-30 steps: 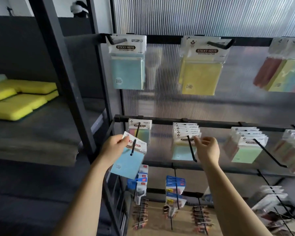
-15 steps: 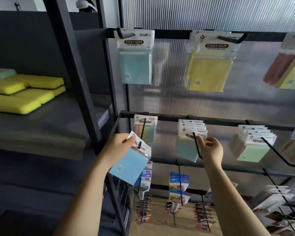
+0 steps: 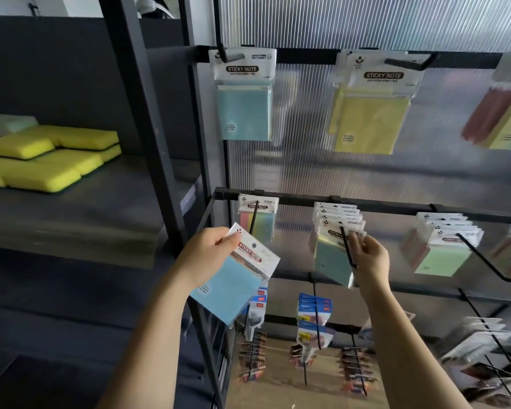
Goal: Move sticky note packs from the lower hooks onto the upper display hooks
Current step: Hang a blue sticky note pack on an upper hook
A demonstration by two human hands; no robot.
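My left hand [image 3: 207,255] grips a blue sticky note pack [image 3: 233,284], held free of the lower left hook [image 3: 253,216], where a striped pack [image 3: 258,222] still hangs. My right hand [image 3: 366,255] pinches the header of the front pack in a stack of sticky note packs [image 3: 334,249] on the lower middle hook [image 3: 348,246]. Higher up, a blue pack [image 3: 244,113] hangs on the upper left hook [image 3: 230,56] and a yellow pack [image 3: 372,119] on the upper middle hook [image 3: 407,63].
More packs [image 3: 443,249] hang on lower hooks to the right. Multicolour packs [image 3: 502,119] hang at the upper right. Yellow sponges [image 3: 48,160] lie on a dark shelf at left, behind a black upright post [image 3: 148,128]. Small goods hang on hooks below.
The blue pack in my left hand has come off the lower left hook and moved slightly down and left. My right hand stays at the middle stack. The view has tilted upward.
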